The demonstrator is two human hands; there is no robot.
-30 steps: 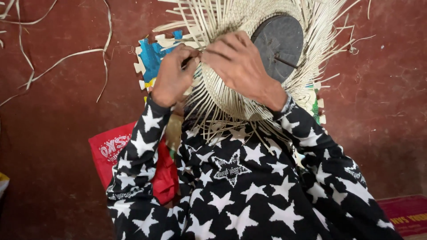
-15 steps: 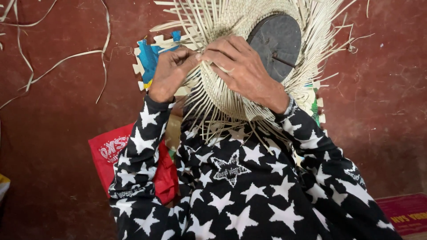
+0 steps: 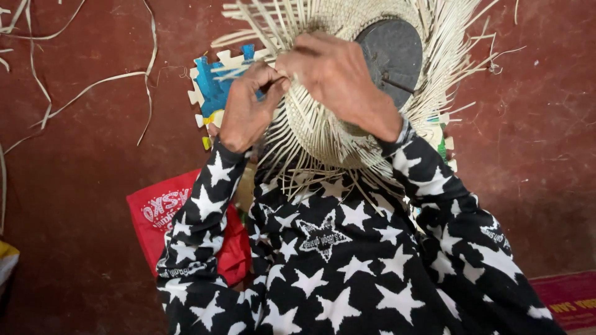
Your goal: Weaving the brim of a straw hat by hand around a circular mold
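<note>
A half-woven straw hat [image 3: 323, 124] sits over a dark rounded block [image 3: 391, 53] in the person's lap, loose strands fanning out all round. The left hand [image 3: 245, 108] pinches one pale strand at the weave's left edge; the right hand [image 3: 338, 77] presses curled fingers on the woven part, gripping strands. The straw looks light, springy and easily creased, best held near the woven edge.
</note>
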